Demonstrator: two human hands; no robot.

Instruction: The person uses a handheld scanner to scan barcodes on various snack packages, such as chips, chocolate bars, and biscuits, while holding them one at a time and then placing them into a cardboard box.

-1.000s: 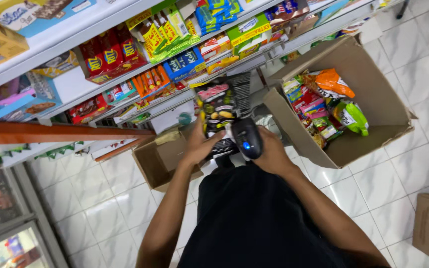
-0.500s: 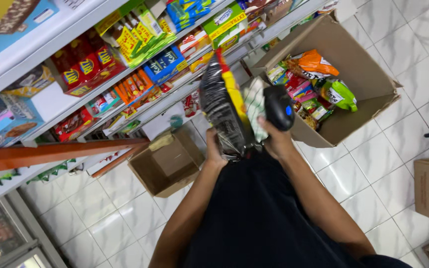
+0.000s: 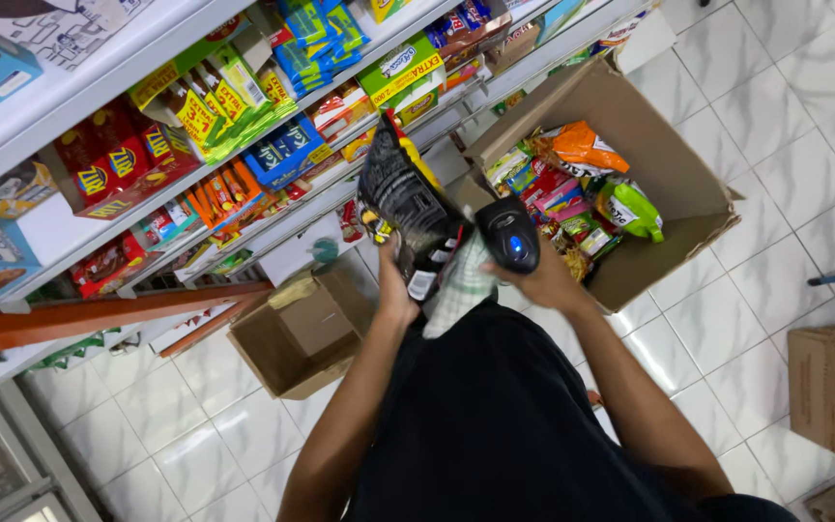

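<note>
While the left hand [image 3: 395, 290] grips a dark snack bag [image 3: 403, 198] upright before the shelves [image 3: 244, 174], the right hand [image 3: 548, 280] is closed round a black scanner [image 3: 508, 235] just beside it; behind, a big box [image 3: 669, 164] holds mixed snack packets [image 3: 582, 184], and a smaller box [image 3: 306, 329] sits on the floor

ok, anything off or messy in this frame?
Nothing damaged or spilled. The big box holds snack packs in a loose jumble, and a small open box sits on the floor by the shelves.
</note>
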